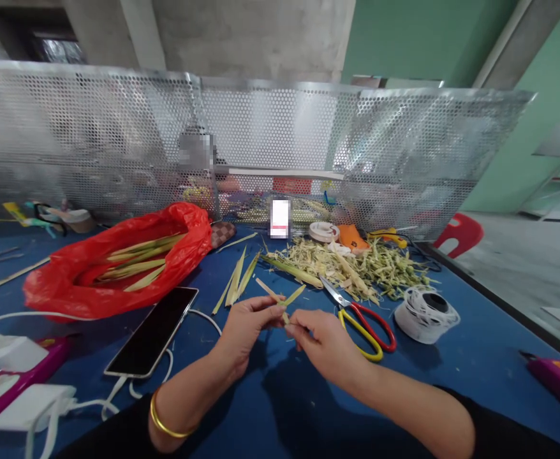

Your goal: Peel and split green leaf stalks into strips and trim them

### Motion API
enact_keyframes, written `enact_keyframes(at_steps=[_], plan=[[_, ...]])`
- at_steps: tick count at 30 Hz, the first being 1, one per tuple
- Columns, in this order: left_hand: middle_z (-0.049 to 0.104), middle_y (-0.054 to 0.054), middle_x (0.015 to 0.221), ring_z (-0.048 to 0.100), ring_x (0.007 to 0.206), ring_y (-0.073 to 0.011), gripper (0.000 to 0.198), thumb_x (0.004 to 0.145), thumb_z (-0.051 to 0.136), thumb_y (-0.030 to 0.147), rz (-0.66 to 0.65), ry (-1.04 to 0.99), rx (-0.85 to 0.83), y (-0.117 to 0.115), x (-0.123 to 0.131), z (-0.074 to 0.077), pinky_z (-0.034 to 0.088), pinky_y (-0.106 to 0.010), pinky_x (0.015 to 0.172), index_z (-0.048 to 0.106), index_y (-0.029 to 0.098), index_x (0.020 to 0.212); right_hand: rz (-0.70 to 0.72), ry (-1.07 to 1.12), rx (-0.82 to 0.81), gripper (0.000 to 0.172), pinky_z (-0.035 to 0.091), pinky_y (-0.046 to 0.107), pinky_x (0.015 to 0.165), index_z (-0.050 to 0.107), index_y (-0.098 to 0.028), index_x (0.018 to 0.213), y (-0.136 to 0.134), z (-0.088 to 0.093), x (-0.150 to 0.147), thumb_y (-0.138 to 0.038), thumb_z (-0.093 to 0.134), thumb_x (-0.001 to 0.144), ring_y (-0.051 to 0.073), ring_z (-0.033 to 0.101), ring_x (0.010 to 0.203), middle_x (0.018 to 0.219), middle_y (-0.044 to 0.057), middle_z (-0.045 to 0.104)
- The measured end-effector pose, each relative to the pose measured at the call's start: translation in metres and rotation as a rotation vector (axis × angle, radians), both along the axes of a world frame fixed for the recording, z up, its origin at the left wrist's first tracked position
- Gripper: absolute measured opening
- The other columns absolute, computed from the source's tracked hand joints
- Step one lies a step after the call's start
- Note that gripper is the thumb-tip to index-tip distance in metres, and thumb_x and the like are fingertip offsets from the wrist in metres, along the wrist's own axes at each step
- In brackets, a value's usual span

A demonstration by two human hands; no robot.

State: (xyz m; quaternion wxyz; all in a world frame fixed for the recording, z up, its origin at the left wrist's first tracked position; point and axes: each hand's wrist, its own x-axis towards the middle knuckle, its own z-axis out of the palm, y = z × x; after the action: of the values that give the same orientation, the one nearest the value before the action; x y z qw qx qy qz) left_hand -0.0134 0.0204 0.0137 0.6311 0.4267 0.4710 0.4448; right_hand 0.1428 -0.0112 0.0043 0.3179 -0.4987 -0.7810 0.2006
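Note:
Between thumb and fingers, my left hand (251, 325) pinches crossed strips of pale green dried leaf (295, 294). The fingers of my right hand (321, 338) are closed on the lower end of the same strips, close to the left fingertips. Several loose leaf strips (236, 279) lie on the blue table just beyond my left hand. Scissors (363, 325) with one red and one yellow handle rest right of my right hand, blades pointing away. A red plastic bag (69, 271) holding long green leaves stands to the left.
A heap of leaf scraps (328, 261) lies behind the scissors, beside a white tape roll (324, 231). White twine (427, 315) stands at right. A phone (153, 331) with cables and a purple power strip (22, 382) occupy the left. A perforated metal screen (280, 121) runs along the back.

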Motion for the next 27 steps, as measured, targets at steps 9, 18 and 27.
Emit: enact_keyframes(at_steps=[9,18,27], plan=[[0.07,-0.004,0.067,0.061,0.057,-0.0107,0.029,0.062,0.077,0.027,0.001,-0.039,-0.109,0.008,-0.006,-0.016,0.049,-0.023,0.066,0.074,0.012,0.087,-0.006,0.16,-0.195,0.035,0.035,0.026,0.06,0.049,-0.019,0.062,0.013,-0.02,0.006,-0.036,0.042,0.092,0.014,0.051,0.059,0.058,-0.001,0.054],[0.067,-0.003,0.063,0.059,0.056,-0.011,0.025,0.064,0.077,0.03,-0.165,0.049,-0.057,-0.003,-0.002,-0.015,0.049,-0.023,0.062,0.074,0.011,0.081,-0.135,0.703,-0.388,0.024,0.044,0.027,0.063,0.057,-0.017,0.07,0.023,-0.009,0.011,-0.039,0.062,0.078,0.013,0.055,0.058,0.058,-0.002,0.057],[0.062,-0.001,0.05,0.054,0.049,-0.0114,0.015,0.061,0.075,0.028,-0.204,0.132,0.038,-0.008,0.004,-0.018,0.044,-0.024,0.057,0.071,0.014,0.06,-0.106,0.383,-0.129,0.013,0.045,0.028,0.066,0.066,-0.018,0.074,0.024,-0.008,0.015,-0.026,0.058,0.081,0.015,0.057,0.069,0.07,0.001,0.061]])
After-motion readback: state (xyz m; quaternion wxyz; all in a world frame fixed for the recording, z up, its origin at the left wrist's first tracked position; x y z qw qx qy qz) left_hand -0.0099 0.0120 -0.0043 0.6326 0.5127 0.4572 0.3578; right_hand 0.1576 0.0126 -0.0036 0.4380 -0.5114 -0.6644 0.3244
